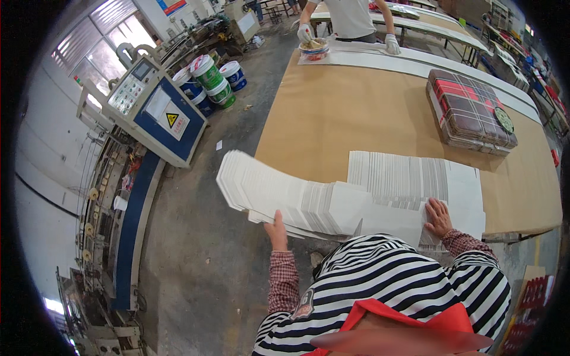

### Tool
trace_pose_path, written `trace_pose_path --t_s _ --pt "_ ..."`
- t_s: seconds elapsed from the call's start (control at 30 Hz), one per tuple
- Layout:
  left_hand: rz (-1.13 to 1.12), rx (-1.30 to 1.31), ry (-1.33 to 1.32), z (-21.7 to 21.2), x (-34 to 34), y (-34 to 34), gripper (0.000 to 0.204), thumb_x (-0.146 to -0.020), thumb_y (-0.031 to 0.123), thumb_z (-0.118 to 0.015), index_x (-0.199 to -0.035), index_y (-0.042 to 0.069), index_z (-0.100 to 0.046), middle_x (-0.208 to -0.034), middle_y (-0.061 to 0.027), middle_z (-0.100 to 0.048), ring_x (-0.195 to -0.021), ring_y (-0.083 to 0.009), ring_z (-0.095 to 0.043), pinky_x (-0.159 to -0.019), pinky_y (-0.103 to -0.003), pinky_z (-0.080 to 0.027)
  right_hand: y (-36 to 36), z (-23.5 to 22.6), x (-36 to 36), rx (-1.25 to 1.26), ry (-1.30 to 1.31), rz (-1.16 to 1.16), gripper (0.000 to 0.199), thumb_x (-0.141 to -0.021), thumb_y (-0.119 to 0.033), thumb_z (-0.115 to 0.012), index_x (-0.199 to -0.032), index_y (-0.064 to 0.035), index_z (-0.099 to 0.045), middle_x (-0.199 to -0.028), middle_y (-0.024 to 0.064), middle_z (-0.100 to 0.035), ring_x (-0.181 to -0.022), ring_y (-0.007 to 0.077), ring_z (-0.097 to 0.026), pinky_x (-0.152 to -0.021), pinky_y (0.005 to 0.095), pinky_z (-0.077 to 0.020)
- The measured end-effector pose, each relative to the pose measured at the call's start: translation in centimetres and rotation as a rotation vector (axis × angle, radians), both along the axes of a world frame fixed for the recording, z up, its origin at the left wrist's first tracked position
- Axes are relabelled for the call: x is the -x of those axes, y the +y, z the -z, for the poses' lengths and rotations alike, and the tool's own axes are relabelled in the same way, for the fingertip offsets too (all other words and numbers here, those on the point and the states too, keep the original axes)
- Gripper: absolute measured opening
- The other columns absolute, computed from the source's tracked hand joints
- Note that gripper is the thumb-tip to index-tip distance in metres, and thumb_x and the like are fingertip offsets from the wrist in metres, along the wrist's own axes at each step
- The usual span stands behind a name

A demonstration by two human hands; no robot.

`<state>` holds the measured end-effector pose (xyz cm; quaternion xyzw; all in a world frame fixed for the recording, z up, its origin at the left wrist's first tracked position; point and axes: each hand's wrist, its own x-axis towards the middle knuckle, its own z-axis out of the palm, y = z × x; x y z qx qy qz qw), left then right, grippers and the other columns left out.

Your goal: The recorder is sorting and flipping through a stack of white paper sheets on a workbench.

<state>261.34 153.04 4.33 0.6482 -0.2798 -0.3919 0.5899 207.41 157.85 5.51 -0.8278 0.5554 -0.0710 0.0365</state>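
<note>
A long fanned row of white flat cardboard sheets lies along the near edge of a brown table, its left end overhanging the edge. My left hand grips the underside of the overhanging sheets from below. My right hand lies flat with fingers spread on the right part of the white sheets. Both sleeves are red checked under a black and white striped top.
A stack of red and dark plaid flat boxes rests on the table's right. Another person in white gloves works at the far end beside a bowl. A blue and white machine and paint buckets stand left.
</note>
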Motion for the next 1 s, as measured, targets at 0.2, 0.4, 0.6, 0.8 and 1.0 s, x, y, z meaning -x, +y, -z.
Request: trace_pose_path --t_s 0.2,0.4,0.6,0.8,1.0 --pt "0.005 0.299 0.259 2.2 -2.4 0.9 0.047 -0.080 0.017 -0.059 -0.117 -0.008 -0.041 -0.113 -0.0107 -0.051 -0.100 -0.0198 -0.050 -0.088 -0.030 -0.036 0.2 0.6 0.2 0.014 0.005 0.010 0.068 -0.072 -0.042 -0.052 -0.126 -0.0059 -0.034 -0.134 0.0160 -0.027 -0.125 0.0327 -0.021 -0.103 0.0453 -0.0132" --pt "-0.116 0.064 0.334 5.0 -4.5 0.1 0.047 -0.077 0.017 -0.063 -0.113 -0.007 -0.045 -0.113 -0.0113 -0.051 -0.099 -0.0212 -0.051 -0.082 -0.031 -0.041 -0.3 0.4 -0.9 0.006 -0.002 -0.011 0.068 -0.073 -0.043 -0.050 -0.126 -0.0043 -0.034 -0.133 0.0172 -0.027 -0.125 0.0338 -0.022 -0.102 0.0460 -0.0144" --pt "-0.091 0.234 -0.463 -5.7 3.7 1.6 0.033 -0.082 0.021 -0.056 -0.095 -0.009 -0.054 -0.086 -0.0163 -0.062 -0.078 -0.0215 -0.058 -0.071 -0.034 -0.043 0.6 0.7 0.8 0.078 0.053 -0.023 0.069 -0.074 -0.045 -0.048 -0.127 -0.0044 -0.031 -0.133 0.0181 -0.026 -0.124 0.0341 -0.023 -0.102 0.0467 -0.0147" --pt "0.085 0.179 0.581 -1.1 -1.7 1.3 0.038 -0.079 0.010 -0.061 -0.113 0.000 -0.048 -0.107 -0.0093 -0.054 -0.094 -0.0210 -0.053 -0.082 -0.033 -0.041 0.3 0.8 0.7 0.001 0.060 0.021 0.068 -0.076 -0.048 -0.044 -0.127 -0.0049 -0.031 -0.134 0.0176 -0.025 -0.125 0.0340 -0.022 -0.103 0.0464 -0.0135" --pt "-0.047 0.007 0.504 3.5 -3.2 0.2 0.045 -0.075 0.008 -0.064 -0.115 -0.004 -0.044 -0.109 -0.0112 -0.051 -0.093 -0.0217 -0.052 -0.079 -0.034 -0.043 -0.4 0.1 -0.7 -0.033 0.033 0.027 0.072 -0.070 -0.040 -0.056 -0.127 -0.0046 -0.032 -0.135 0.0166 -0.024 -0.126 0.0330 -0.020 -0.104 0.0454 -0.0128"
